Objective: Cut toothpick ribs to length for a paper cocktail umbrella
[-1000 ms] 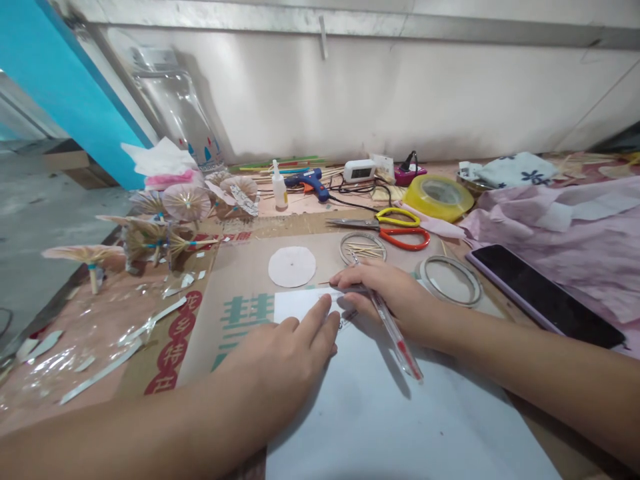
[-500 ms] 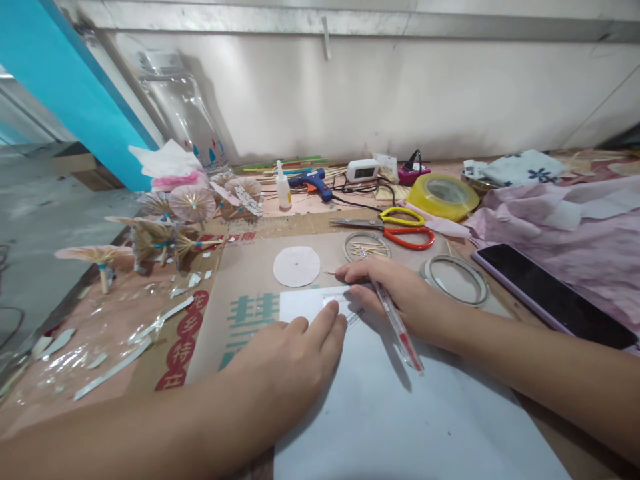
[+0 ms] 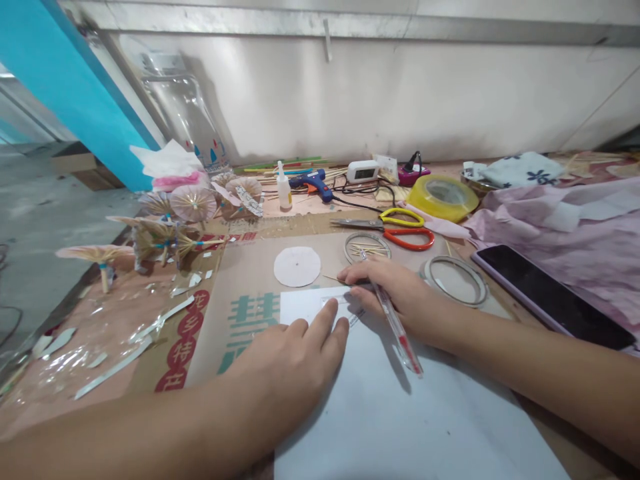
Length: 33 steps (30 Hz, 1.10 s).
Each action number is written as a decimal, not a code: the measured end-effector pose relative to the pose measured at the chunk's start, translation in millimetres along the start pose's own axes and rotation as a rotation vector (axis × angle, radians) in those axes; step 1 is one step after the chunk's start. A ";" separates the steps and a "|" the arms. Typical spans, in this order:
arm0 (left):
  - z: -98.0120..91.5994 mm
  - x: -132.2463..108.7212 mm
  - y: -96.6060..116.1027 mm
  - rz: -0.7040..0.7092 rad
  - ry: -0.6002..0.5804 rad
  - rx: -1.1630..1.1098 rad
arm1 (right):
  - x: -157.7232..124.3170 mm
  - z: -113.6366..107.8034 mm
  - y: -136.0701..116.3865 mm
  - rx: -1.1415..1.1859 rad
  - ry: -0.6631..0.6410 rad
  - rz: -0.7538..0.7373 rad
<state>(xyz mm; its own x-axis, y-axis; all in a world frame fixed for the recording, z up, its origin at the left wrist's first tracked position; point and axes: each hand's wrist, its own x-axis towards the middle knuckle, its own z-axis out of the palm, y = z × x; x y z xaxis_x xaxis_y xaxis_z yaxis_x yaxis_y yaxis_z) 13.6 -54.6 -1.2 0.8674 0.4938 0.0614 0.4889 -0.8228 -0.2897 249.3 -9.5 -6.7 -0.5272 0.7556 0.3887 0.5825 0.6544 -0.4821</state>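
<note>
My left hand (image 3: pixel 295 357) lies flat on a sheet of white paper (image 3: pixel 410 427), its fingers stretched out and slightly apart. Under its fingertips is a small clear piece with printed marks, partly hidden. My right hand (image 3: pixel 395 293) rests at the paper's far edge, closed around a clear pen (image 3: pixel 395 323) with a red part at its near end. A thin pointed stick (image 3: pixel 331 277), like a toothpick, juts left from the right fingertips. Just beyond the paper lies a white paper disc (image 3: pixel 297 267) with a small mark at its centre.
Beyond my right hand lie scissors (image 3: pixel 400 229), a tape ring with toothpicks (image 3: pixel 367 248), another tape ring (image 3: pixel 456 281) and yellow tape (image 3: pixel 443 197). A phone (image 3: pixel 553 293) is at right. Behind stand a glue bottle (image 3: pixel 284 190) and glue gun (image 3: pixel 315 183). Small paper umbrellas (image 3: pixel 155 240) stand left.
My left fingers have spread slightly apart on the paper. The right hand with the pen has barely moved.
</note>
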 end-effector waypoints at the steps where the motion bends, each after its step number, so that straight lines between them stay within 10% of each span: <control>1: -0.9 0.7 -0.4 0.002 -0.013 -0.003 | 0.1 0.3 0.3 0.003 -0.012 -0.008; 14: -9.5 5.6 -1.7 0.044 -0.151 -0.026 | -1.7 -2.5 -3.2 0.077 0.034 -0.068; 33: -1.1 5.9 -2.1 -0.016 0.177 -0.006 | -0.1 -1.5 -3.8 0.101 -0.087 -0.108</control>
<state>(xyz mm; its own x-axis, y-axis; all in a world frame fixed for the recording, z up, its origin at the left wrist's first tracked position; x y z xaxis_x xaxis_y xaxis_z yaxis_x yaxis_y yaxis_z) 17.7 -50.2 0.8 0.8619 0.4500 0.2338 0.5031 -0.8170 -0.2819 248.0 -12.0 -3.7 -0.6378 0.6727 0.3752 0.4565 0.7225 -0.5193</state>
